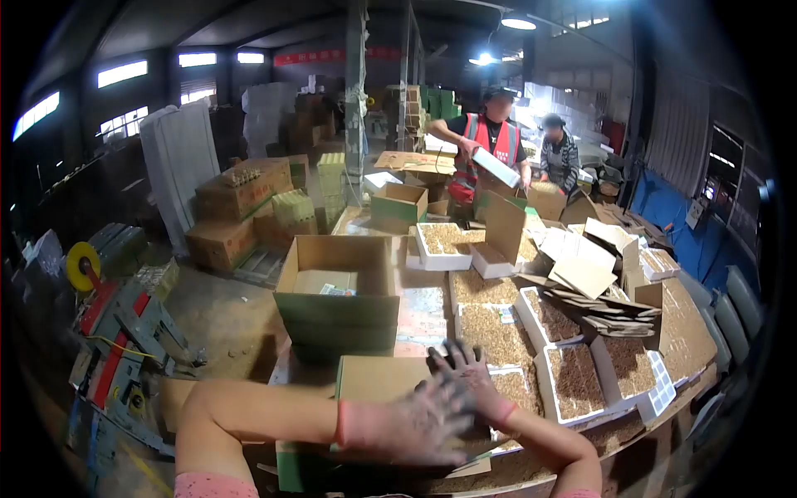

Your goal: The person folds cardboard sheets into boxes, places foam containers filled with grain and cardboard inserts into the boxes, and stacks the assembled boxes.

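Both of my hands wear grey-black gloves with pink cuffs and come together over a cardboard carton (365, 378) with green sides at the table's front edge. Blurred by motion, my left hand (423, 419) reaches across the carton with fingers stretched out, overlapping part of my right hand. My right hand (475, 383) is spread at the carton's right side, beside the white foam trays. What lies under the palms is hidden. Just beyond stands an open carton (336, 319) with a small printed item (338, 290) inside.
White foam trays (574, 383) of brown and tan granular material fill the table's right half. Flattened cardboard (585, 274) is heaped behind them. Across the table a person in a red vest (498, 145) holds a white tray; another person (559, 158) stands behind. A red-and-grey machine (116, 332) stands left.
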A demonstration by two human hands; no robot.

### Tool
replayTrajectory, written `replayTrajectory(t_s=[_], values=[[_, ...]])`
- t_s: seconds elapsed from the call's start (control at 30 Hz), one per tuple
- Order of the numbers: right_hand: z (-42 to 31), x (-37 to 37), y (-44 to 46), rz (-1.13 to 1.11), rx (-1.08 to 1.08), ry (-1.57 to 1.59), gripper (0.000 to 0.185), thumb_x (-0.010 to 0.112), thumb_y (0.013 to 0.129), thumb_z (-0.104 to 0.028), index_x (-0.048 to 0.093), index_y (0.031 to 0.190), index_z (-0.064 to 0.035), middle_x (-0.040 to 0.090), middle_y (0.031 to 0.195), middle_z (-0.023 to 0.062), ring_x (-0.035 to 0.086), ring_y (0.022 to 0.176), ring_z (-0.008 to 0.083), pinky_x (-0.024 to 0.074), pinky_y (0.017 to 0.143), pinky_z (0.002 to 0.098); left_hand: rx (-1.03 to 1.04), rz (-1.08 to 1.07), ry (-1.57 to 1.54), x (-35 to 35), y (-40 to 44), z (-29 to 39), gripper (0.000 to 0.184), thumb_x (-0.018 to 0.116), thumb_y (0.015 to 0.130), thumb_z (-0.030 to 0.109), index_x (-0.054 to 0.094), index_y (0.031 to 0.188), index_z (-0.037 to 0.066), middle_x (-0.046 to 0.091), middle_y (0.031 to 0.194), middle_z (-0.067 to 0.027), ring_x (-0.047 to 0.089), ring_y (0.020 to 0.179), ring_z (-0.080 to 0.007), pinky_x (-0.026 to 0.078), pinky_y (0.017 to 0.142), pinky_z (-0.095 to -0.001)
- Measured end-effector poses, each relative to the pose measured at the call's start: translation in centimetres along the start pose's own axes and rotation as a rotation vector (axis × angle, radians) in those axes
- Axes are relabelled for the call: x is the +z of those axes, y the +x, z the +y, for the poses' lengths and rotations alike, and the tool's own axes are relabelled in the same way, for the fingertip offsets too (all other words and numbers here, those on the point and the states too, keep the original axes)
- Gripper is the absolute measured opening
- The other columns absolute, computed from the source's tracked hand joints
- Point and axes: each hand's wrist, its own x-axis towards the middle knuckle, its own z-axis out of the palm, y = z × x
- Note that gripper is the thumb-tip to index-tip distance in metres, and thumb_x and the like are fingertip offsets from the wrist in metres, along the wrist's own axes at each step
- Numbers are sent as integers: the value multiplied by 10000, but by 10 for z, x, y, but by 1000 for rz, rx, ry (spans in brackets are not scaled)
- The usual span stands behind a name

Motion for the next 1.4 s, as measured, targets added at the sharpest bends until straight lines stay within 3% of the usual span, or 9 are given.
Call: replayTrajectory(t_s=[0.2, 0.43, 0.5, 0.57, 0.7, 0.83, 0.97, 1.1, 1.4], values=[[-44, 58, -96, 186, 609, 1710, 535, 483, 965, -195, 300, 1432, -11, 368, 1421, 147, 372, 1300, 252, 301, 1086, 357, -438, 87, 21, 58, -66, -82, 932, 518, 785, 690, 339, 1421, 33, 268, 1466, -250, 200, 1381, -431, 88, 1132, -550], [-60, -88, -62, 163, 405, 1818, 487, 508, 937, -146, 327, 1355, 27, 450, 1325, 247, 517, 1174, 314, 463, 952, 390, -346, 808, -847, 112, -164, -104, 631, 532, 874, 260, 339, 1404, -23, 371, 1425, -205, 333, 1344, -313, 271, 1111, -406], [-64, -140, -19, 185, 26, 902, 457, 594, 889, -225, 416, 1235, 15, 651, 1003, 196, 665, 895, 341, 546, 733, 402, -551, 1010, -1650, 119, -156, -79, 542, 503, 886, 146, 372, 1380, -37, 432, 1378, -202, 400, 1299, -296, 327, 1083, -389], [-118, -112, 11, 187, -157, 668, 345, 598, 808, -165, 495, 1107, -28, 644, 781, 171, 651, 709, 329, 504, 611, 454, -495, 572, 200, 91, -157, -82, 423, 502, 912, 141, 465, 1304, -15, 529, 1261, -184, 505, 1179, -281, 393, 1015, -351], [-194, -38, 4, -110, -518, 693, 239, 487, 915, -190, 580, 1056, -22, 617, 887, 175, 625, 868, 358, 499, 746, 444, -746, 195, -652, 130, -205, -91, 336, 482, 938, 159, 522, 1249, 38, 543, 1165, -142, 521, 1063, -256, 410, 954, -320], [-46, -25, -114, 695, 510, 1339, 640, 529, 942, -347, 280, 1432, -17, 378, 1404, 167, 430, 1189, 220, 342, 993, 392, -750, 794, -1129, 108, -165, -61, 535, 444, 896, 73, 327, 1416, 21, 484, 1260, -134, 511, 1068, -218, 414, 926, -299], [103, 121, -253, 1064, 1718, 448, 936, 504, 907, -549, 104, 1448, 102, 171, 1497, 308, 173, 1407, 389, 140, 1161, 401, -712, 947, -1306, 104, -135, -61, 653, 410, 810, 4, 284, 1451, 10, 473, 1274, -129, 501, 1042, -204, 415, 890, -282], [130, 188, -248, 608, 1867, 463, 1109, 499, 826, -684, 41, 1448, 113, 111, 1507, 320, 93, 1410, 444, 77, 1164, 437, -770, 709, -1381, 93, -138, -70, 650, 433, 814, 47, 288, 1447, 12, 446, 1319, -126, 495, 1104, -202, 419, 921, -294], [99, 88, -209, 1432, 1115, 1919, 596, 614, 873, -142, 339, 1389, -24, 550, 1241, 142, 586, 1081, 273, 514, 890, 416, -752, 777, -857, 99, -141, -84, 533, 509, 768, 79, 493, 1295, 3, 456, 1342, -99, 465, 1178, -203, 372, 1002, -322]])
